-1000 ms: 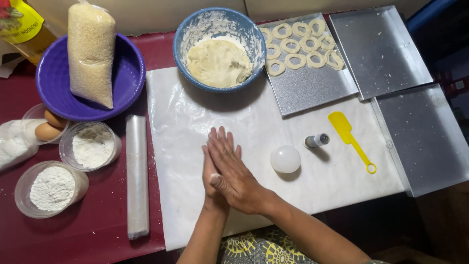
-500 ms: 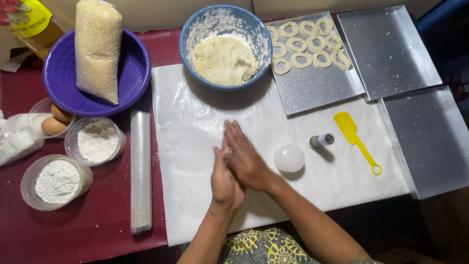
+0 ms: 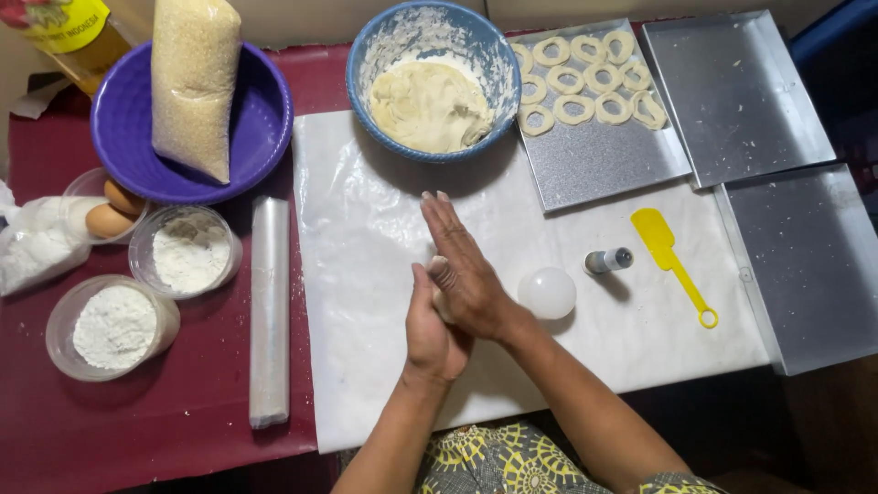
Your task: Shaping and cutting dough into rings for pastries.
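My left hand [image 3: 430, 329] and my right hand [image 3: 462, 261] are pressed palm to palm above the white plastic sheet [image 3: 366, 274]. A small piece of pale dough [image 3: 441, 291] shows between them, mostly hidden. The right hand lies on top, its fingers stretched toward the blue bowl of dough [image 3: 430, 87]. A metal tray [image 3: 594, 146] at the back right holds several dough rings [image 3: 585, 78].
A white round cap [image 3: 547, 293], a small metal cutter [image 3: 608, 261] and a yellow spatula [image 3: 672, 261] lie right of my hands. Two bare trays [image 3: 732, 91] [image 3: 805, 265] stand at right. At left are a plastic roll [image 3: 270, 311], flour cups [image 3: 187, 256] [image 3: 114, 325], eggs [image 3: 110, 215] and a purple bowl [image 3: 265, 128] with a crumb bag.
My right hand has slid forward over the left, rolling the dough between the palms. The view has shifted slightly; nothing else on the table moved.
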